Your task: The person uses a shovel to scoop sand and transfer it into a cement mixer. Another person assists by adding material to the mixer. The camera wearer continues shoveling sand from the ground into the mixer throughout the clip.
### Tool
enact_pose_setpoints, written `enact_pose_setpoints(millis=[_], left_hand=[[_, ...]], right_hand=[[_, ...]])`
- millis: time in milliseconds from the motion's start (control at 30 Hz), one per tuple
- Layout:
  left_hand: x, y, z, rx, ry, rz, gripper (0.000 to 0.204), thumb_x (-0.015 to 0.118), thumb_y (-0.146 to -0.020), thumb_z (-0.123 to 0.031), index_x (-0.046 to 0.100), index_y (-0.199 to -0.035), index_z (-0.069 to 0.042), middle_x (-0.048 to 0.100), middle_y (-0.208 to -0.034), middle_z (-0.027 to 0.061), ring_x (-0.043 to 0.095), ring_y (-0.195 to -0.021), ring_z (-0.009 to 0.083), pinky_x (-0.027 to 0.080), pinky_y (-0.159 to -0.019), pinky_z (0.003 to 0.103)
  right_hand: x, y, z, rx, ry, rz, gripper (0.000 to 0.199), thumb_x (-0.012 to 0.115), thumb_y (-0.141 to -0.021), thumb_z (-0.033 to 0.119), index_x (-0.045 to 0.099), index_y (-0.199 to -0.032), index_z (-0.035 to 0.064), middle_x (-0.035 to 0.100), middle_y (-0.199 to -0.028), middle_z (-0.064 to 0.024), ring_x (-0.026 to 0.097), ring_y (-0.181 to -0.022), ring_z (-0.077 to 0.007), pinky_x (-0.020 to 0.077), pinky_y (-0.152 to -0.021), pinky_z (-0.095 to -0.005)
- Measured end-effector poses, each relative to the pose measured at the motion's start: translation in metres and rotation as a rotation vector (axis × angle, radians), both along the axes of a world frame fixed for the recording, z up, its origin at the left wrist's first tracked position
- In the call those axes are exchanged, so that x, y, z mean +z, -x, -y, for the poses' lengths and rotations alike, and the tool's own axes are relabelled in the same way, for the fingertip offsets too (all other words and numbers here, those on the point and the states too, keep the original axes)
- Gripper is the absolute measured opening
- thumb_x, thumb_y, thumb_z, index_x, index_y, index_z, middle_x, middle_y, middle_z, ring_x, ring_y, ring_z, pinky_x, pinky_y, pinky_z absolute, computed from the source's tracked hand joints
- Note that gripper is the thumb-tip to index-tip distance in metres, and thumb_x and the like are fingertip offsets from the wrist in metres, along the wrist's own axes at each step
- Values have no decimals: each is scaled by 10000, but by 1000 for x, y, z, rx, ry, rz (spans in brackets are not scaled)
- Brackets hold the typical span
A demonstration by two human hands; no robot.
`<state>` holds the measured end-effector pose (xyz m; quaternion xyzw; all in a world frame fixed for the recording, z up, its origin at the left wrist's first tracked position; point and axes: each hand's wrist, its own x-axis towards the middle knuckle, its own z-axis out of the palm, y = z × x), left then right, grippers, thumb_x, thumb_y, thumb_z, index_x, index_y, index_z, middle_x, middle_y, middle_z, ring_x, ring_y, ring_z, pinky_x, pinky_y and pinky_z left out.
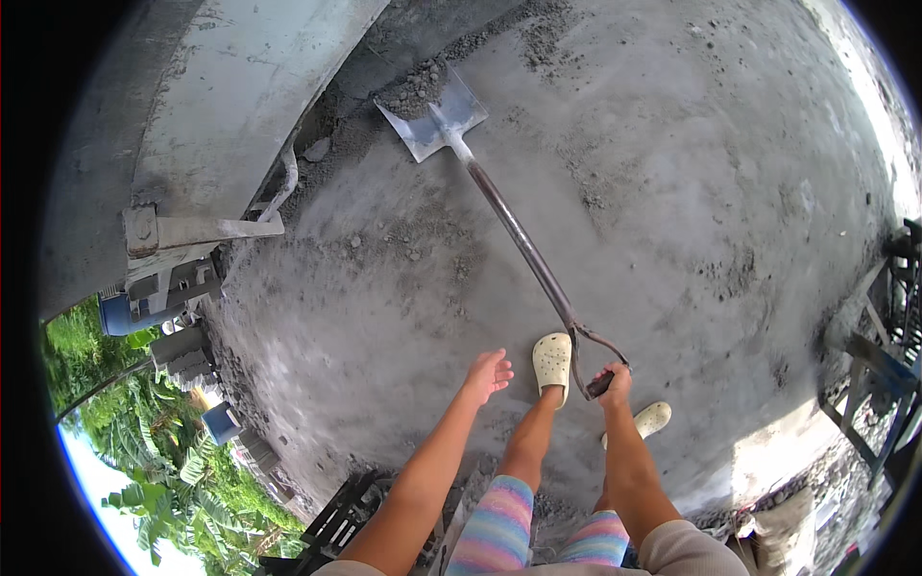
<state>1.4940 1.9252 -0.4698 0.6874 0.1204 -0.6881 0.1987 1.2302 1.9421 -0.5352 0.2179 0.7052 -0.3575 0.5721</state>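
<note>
A long-handled shovel [519, 237] slants across the grey dusty floor, its flat metal blade at the far end. Loose grey rubble [415, 94] lies on and against the blade's upper left part. My right hand [615, 383] is wrapped round the grip of the D-shaped handle, close above my feet. Off to the left of the handle, my left hand [489, 373] is held in the air with nothing in it, its fingers partly spread and touching nothing. My left foot, in a cream clog [552, 359], stands beside the handle's end.
A big grey metal machine body [230, 96] with a jutting bracket [206, 230] fills the upper left. Grey crumbs [545, 43] are scattered along the far floor. Dark framework [874, 370] stands at the right. Concrete blocks [182, 355] and green plants border the left.
</note>
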Motion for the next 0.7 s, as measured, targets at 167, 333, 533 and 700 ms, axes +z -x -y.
enact_pose_setpoints(millis=[167, 333, 533, 700], left_hand=[[-28, 43, 40, -177, 32, 26, 389, 594, -742, -374, 447, -1006, -129, 540, -809, 9, 537, -707, 147, 409, -651, 315], [-48, 106, 50, -340, -18, -40, 559, 628, -681, -449, 417, -1057, -92, 488, -938, 63, 495, -847, 192, 389, -757, 370], [-156, 141, 57, -211, -34, 172, 505, 674, -654, -384, 440, -973, -71, 465, -963, 91, 479, -882, 207, 405, -729, 360], [-166, 176, 70, 234, 125, -92, 249, 683, -655, -217, 532, -761, -50, 539, -703, 62, 551, -668, 173, 456, -572, 330]], right_hand=[[8, 91, -99, -86, -84, -29, 82, 503, -598, 83, 464, -624, 16, 456, -549, -91, 458, -454, -221, 417, -450, -327], [34, 146, -146, 96, -143, -175, 84, 474, -580, 91, 456, -612, 15, 470, -531, -104, 478, -452, -228, 417, -438, -336], [19, 150, -121, 101, -138, -206, 104, 480, -581, 74, 457, -656, 6, 469, -546, -101, 475, -446, -221, 421, -439, -323], [51, 144, -115, 19, 23, -350, 55, 462, -570, 35, 441, -614, 9, 452, -507, -87, 458, -404, -195, 399, -398, -285]])
